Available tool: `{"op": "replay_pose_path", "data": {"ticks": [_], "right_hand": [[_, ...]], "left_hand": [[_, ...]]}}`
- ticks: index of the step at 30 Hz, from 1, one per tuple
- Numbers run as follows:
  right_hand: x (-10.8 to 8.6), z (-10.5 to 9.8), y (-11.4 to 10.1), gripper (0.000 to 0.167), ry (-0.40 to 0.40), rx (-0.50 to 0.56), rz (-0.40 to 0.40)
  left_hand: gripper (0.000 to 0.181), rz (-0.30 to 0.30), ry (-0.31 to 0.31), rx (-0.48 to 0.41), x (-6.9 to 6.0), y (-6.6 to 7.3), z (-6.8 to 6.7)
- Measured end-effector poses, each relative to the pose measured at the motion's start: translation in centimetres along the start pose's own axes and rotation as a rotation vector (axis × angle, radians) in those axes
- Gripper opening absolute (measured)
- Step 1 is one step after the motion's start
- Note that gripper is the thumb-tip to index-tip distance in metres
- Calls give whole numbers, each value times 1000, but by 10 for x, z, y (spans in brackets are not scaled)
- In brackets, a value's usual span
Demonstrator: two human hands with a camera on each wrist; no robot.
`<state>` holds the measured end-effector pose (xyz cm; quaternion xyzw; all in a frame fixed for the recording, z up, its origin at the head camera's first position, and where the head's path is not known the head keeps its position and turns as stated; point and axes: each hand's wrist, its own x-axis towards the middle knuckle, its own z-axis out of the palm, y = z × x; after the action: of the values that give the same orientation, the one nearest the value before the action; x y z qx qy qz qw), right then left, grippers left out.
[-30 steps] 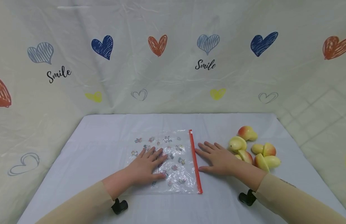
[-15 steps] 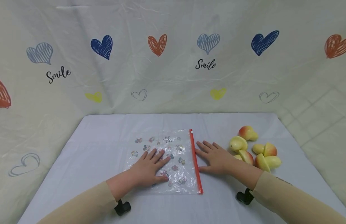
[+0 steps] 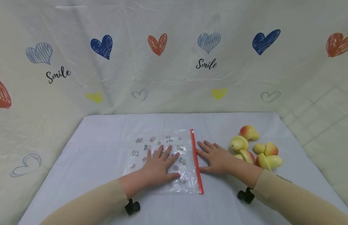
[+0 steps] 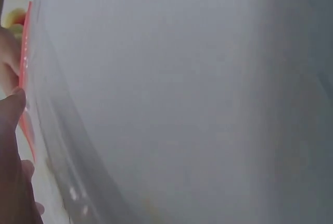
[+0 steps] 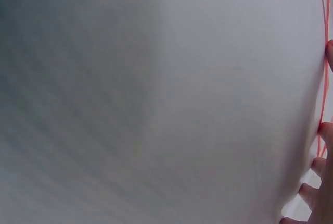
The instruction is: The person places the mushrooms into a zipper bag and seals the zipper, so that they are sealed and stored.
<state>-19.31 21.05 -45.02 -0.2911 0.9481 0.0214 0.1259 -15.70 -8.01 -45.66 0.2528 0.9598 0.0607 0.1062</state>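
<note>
Bag: one, clear plastic, printed with small cartoon figures (image 3: 186, 170); lying flat at the middle of the table, part of it under a hand.
Red strip: one, along the bag's right edge (image 3: 197, 165); running from the far corner to the near one.
Left hand: palm down upon the bag (image 3: 159, 168); fingers straight and spread apart, thumb reaching toward the strip; nothing clamped.
Right hand: palm down on the cloth, just to the right of the strip (image 3: 217, 159); fingers apart and extended, thumb tip at the strip's edge; no grip to be seen.
Fruit pieces: a cluster, yellow and red, rounded (image 3: 259, 149); lying to the right of the bag, beyond the right forearm, several touching or leaning together.
Table: white cloth covering (image 3: 103, 137); lightly creased.
Sleeves: a pair, beige (image 3: 89, 200); black writing or print on the right one.
Wrist devices: two, black, one beneath each wrist (image 3: 133, 207).
Backdrop: pale hanging sheet behind the table (image 3: 174, 75); hearts in blue, red, yellow and grey outline, with "Smile" lettered twice.
</note>
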Motion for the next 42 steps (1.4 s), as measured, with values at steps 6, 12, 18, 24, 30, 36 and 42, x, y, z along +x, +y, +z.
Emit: {"op": "replay_pose_path", "data": {"ticks": [6, 12, 18, 24, 30, 36, 42], "right_hand": [[1, 0, 0, 94, -6, 9, 6], [2, -1, 0, 95, -8, 17, 8], [3, -5, -4, 95, -23, 37, 34], [4, -4, -4, 97, -26, 56, 42], [4, -4, -5, 97, -24, 65, 33], [3, -6, -8, 97, -42, 61, 41], [2, -7, -12, 97, -43, 59, 53]], "left_hand": [[88, -36, -27, 4, 8, 8, 4], [90, -54, -48, 30, 7, 12, -2], [88, -80, -45, 24, 5, 11, -4], [87, -118, -40, 25, 3, 9, -4], [86, -122, -48, 10, 2, 4, 2], [85, -83, -49, 13, -2, 0, 4], [82, -67, -35, 12, -8, -1, 3]]}}
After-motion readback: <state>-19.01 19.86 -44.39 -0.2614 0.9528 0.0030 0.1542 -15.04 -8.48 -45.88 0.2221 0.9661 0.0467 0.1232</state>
